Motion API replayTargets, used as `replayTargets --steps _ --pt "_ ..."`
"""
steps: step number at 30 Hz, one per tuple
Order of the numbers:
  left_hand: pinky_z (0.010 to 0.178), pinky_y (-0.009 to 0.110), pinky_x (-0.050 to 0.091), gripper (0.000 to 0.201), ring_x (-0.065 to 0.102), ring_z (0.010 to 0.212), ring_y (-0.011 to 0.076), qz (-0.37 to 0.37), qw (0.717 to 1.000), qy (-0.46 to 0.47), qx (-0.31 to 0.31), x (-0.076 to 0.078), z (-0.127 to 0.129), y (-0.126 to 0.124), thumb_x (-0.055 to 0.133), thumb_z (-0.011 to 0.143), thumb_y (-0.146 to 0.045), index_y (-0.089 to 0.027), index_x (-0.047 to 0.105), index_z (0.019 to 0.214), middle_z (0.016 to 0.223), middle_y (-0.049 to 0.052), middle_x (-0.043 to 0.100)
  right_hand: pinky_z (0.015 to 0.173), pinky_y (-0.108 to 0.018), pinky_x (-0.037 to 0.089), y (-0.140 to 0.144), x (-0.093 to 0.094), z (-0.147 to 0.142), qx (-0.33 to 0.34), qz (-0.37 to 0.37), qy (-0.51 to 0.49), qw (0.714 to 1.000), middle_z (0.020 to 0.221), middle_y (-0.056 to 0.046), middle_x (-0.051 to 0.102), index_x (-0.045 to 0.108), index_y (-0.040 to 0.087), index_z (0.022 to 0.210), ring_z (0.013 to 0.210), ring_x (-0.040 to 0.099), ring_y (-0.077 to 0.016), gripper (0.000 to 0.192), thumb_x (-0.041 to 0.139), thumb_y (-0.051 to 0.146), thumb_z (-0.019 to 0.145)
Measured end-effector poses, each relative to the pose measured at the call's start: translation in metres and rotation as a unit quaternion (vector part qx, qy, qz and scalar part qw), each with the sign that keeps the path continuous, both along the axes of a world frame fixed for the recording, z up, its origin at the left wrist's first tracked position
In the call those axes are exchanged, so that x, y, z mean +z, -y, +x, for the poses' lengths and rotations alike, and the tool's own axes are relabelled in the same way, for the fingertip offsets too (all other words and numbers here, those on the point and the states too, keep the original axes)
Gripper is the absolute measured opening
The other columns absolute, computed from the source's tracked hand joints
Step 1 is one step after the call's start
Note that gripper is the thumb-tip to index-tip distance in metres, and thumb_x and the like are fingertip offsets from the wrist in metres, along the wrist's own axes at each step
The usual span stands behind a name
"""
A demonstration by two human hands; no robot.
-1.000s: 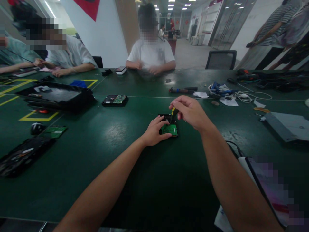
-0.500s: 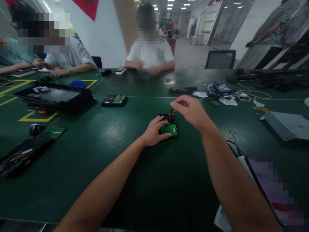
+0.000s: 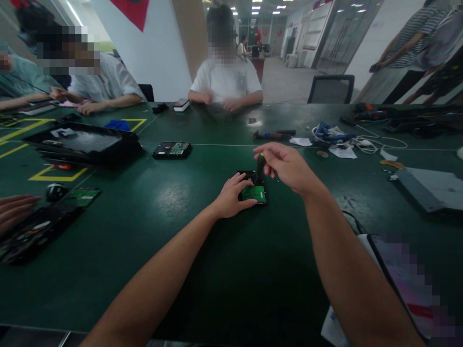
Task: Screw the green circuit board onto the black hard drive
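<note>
A small hard drive [image 3: 255, 194] with a green circuit board lies on the table in front of me. My left hand [image 3: 233, 196] grips it from the left, thumb at its near edge and fingers over its far part. In my right hand [image 3: 284, 166] is a screwdriver [image 3: 260, 166] with a dark and yellow handle, held upright between thumb and fingers. Its tip points down at the drive beside the board; the exact contact point is too small to make out. Part of the drive is hidden under my left fingers.
Another hard drive [image 3: 172, 150] lies farther left, near a black tray [image 3: 90, 140]. At the left edge a co-worker's hand [image 3: 16, 210] is over a dark device [image 3: 39, 231]. A grey metal case [image 3: 430, 190], tangled cables [image 3: 334, 132] and a phone [image 3: 401, 284] are to the right.
My right fingers have shifted around the screwdriver handle, which shows more of its dark side now. A co-worker's hand has come in at the left edge. My left hand stays put.
</note>
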State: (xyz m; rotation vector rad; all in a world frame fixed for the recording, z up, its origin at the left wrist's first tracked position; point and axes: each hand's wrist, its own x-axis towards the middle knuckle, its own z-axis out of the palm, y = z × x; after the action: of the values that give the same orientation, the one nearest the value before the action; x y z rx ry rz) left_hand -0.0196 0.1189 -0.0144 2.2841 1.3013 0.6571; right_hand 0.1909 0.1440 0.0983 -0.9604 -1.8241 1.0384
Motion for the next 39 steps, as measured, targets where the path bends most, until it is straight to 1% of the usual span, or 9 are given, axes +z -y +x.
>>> replayTargets --steps 4,8,14,18,20,23,27,34,39 --pt "0.127 0.061 0.023 0.061 0.021 0.160 0.0360 -0.005 1.000 -0.002 0.002 0.0007 -0.0006 0.0000 0.070 0.088 -0.060 -0.029 0.057 0.140 0.169 0.010 0.034 0.069 -0.033 0.049 -0.0015 -0.0013 0.0001 -0.052 0.039 0.017 0.998 0.092 -0.006 0.072 0.070 0.020 0.094 0.077 0.062 -0.0168 0.022 0.074 0.041 0.090" --pt "0.128 0.060 0.023 0.060 0.021 0.160 0.0361 -0.006 1.000 0.002 -0.001 0.0026 -0.0004 0.0010 0.071 0.089 -0.058 -0.028 0.058 0.139 0.169 0.010 0.033 0.060 -0.032 0.045 -0.0019 -0.0021 -0.0016 -0.103 0.006 0.021 0.994 0.082 -0.004 0.068 0.063 0.020 0.085 0.067 0.057 -0.0153 0.022 0.076 0.038 0.087" --pt "0.127 0.061 0.023 0.058 0.021 0.159 0.0370 -0.002 1.000 -0.001 0.000 0.0031 0.0012 0.0014 0.072 0.089 -0.056 -0.028 0.059 0.137 0.168 0.011 0.035 0.052 -0.029 0.041 0.0030 0.0033 -0.0036 -0.018 -0.031 -0.008 0.999 0.102 -0.007 0.072 0.066 0.021 0.096 0.059 0.053 -0.0103 0.022 0.061 0.042 0.099" --pt "0.127 0.060 0.024 0.058 0.022 0.159 0.0364 0.004 1.000 -0.006 0.002 0.0022 0.0015 0.0010 0.072 0.089 -0.056 -0.027 0.059 0.137 0.168 0.011 0.035 0.057 -0.029 0.047 0.0033 0.0031 -0.0033 0.009 -0.037 -0.020 0.999 0.100 -0.006 0.071 0.068 0.022 0.110 0.064 0.059 -0.0121 0.022 0.055 0.038 0.103" --pt "0.128 0.060 0.024 0.059 0.022 0.160 0.0363 0.003 1.000 -0.007 0.003 0.0024 0.0013 0.0012 0.071 0.089 -0.057 -0.026 0.059 0.138 0.168 0.012 0.035 0.057 -0.029 0.046 0.0024 0.0020 -0.0028 0.000 -0.022 -0.010 1.000 0.092 -0.004 0.070 0.069 0.023 0.110 0.065 0.058 -0.0130 0.020 0.058 0.038 0.101" --pt "0.128 0.059 0.024 0.060 0.021 0.160 0.0361 0.000 1.000 -0.007 0.003 0.0034 0.0007 0.0018 0.071 0.089 -0.057 -0.026 0.058 0.139 0.168 0.012 0.034 0.057 -0.029 0.044 0.0010 0.0007 -0.0020 -0.052 0.013 0.013 0.998 0.084 -0.003 0.069 0.069 0.021 0.097 0.067 0.057 -0.0140 0.019 0.069 0.040 0.094" --pt "0.128 0.058 0.023 0.060 0.021 0.160 0.0358 -0.004 1.000 -0.006 0.001 0.0041 -0.0002 0.0019 0.071 0.089 -0.057 -0.026 0.058 0.139 0.168 0.012 0.034 0.054 -0.028 0.042 0.0005 0.0013 -0.0016 -0.109 0.000 0.003 0.994 0.081 -0.003 0.069 0.064 0.020 0.086 0.062 0.056 -0.0126 0.018 0.076 0.034 0.087" --pt "0.128 0.059 0.024 0.060 0.021 0.160 0.0364 0.002 1.000 -0.006 -0.001 0.0024 -0.0003 0.0007 0.070 0.089 -0.058 -0.026 0.059 0.139 0.168 0.012 0.034 0.052 -0.028 0.045 0.0002 0.0017 -0.0023 -0.034 -0.019 -0.028 0.999 0.097 -0.006 0.073 0.067 0.020 0.098 0.059 0.058 -0.0108 0.021 0.067 0.041 0.095" --pt "0.127 0.061 0.023 0.061 0.021 0.160 0.0362 0.002 1.000 -0.008 0.001 0.0004 -0.0002 0.0001 0.069 0.090 -0.059 -0.027 0.058 0.140 0.168 0.011 0.035 0.061 -0.030 0.049 0.0013 0.0013 -0.0029 -0.025 -0.031 -0.030 0.999 0.075 -0.001 0.066 0.068 0.021 0.114 0.063 0.061 -0.0142 0.023 0.060 0.036 0.100"
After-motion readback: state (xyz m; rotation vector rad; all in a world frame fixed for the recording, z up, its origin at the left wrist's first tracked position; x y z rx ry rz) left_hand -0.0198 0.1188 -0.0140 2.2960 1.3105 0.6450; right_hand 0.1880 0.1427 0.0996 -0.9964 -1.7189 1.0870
